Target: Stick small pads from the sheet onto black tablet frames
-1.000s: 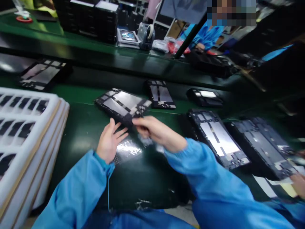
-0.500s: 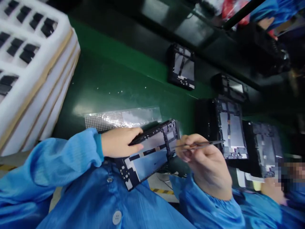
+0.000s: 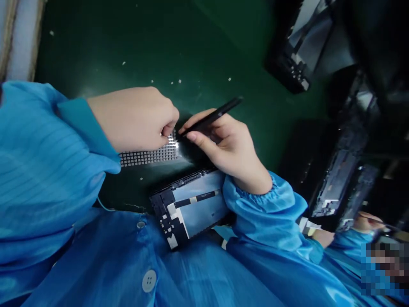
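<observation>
My left hand point(image 3: 137, 117) is closed, its curled fingers gripping the clear sheet of small grey squares point(image 3: 147, 157), and it covers much of that sheet. Black tweezers point(image 3: 217, 115) are in my right hand point(image 3: 231, 143), pinched between thumb and fingers. Their tips point down-left at the sheet's right end, close to my left fingers; whether a square is between the tips cannot be made out. Below both hands a phone-like device body point(image 3: 201, 213), with a silvery back panel and a dark ribbon strip, lies tilted against my blue gown. My right sleeve covers its right end.
Small white bits point(image 3: 180, 81) are scattered over the green table point(image 3: 128, 25). More device bodies stand at the right, one at the upper right point(image 3: 297, 64) and another lower point(image 3: 335, 183). White foam trays point(image 3: 22, 38) edge the upper left. A co-worker's hand point(image 3: 322, 238) shows at lower right.
My left hand has left the device body and gone up to the sheet. My right hand has moved up-left with the tweezers to the sheet. The view has shifted closer to the table.
</observation>
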{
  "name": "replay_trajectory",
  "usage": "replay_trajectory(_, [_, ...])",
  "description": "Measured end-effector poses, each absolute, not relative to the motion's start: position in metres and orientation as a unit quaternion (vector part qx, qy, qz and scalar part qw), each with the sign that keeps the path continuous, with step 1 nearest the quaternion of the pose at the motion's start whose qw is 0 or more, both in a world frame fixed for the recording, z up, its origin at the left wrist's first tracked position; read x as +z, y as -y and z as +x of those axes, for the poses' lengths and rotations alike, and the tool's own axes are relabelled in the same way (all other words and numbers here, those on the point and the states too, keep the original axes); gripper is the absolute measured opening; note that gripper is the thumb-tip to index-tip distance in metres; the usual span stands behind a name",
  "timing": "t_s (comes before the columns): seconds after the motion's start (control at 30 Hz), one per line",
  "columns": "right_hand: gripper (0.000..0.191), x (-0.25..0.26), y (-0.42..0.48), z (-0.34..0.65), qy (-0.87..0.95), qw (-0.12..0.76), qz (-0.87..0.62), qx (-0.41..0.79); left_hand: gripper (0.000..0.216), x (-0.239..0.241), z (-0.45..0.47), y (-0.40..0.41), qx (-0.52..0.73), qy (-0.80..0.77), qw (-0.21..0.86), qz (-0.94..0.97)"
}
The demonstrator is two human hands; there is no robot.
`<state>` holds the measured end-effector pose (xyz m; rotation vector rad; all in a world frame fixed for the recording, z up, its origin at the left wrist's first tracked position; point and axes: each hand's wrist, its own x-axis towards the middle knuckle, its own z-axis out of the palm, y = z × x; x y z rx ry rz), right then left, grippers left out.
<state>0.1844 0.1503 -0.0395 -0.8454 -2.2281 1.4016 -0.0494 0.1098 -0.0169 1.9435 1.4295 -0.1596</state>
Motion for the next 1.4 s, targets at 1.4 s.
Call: replay_trajectory(1.4, [0.037,-0.036,0.014,0.202,0.685,0.389,-0.463,0.406,0.023,-0.016,-0.047,-0.118,-0.064,-0.608,0.367,0.702])
